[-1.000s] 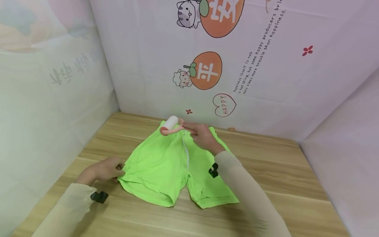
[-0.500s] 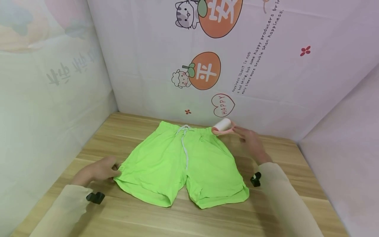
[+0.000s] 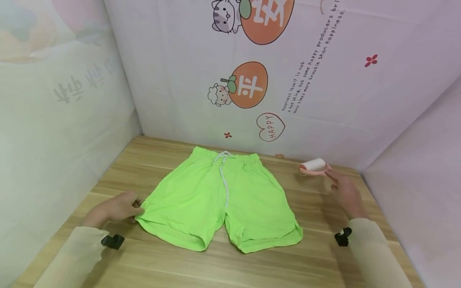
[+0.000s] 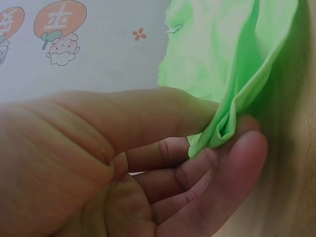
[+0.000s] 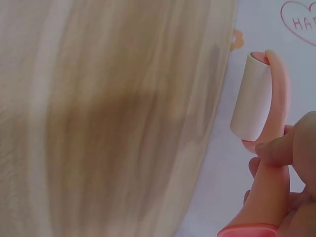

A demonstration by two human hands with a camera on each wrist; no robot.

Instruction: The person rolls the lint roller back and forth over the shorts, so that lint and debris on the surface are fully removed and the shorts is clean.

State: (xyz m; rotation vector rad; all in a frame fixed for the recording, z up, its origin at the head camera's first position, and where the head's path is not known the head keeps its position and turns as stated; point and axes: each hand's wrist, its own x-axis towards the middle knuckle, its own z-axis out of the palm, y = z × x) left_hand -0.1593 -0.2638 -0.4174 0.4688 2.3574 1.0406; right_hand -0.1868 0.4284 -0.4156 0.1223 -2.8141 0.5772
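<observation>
Bright green shorts [image 3: 216,196] with a white drawstring [image 3: 224,180] lie spread out on the wooden table, waistband toward the back wall. At their lower left corner my left hand [image 3: 117,208] pinches the hem; in the left wrist view the folded green cloth [image 4: 227,118] sits between thumb and fingers. Off to the right of the shorts, my right hand [image 3: 347,196] grips a pink lint roller [image 3: 314,166] by its handle [image 5: 266,197]. The white roll [image 5: 253,96] points up and left, held above the table in the right wrist view.
The wooden tabletop [image 3: 173,272] extends around the shorts. A printed white wall covering [image 3: 173,80] stands behind it, with similar walls at left [image 3: 54,152] and right [image 3: 425,160]. Black wrist mounts [image 3: 343,237] sit at both cuffs.
My right hand has carried the lint roller rightward from the shorts' waistband, past the right side, to over the bare table. The left hand keeps its pinch on the hem, shifting slightly left.
</observation>
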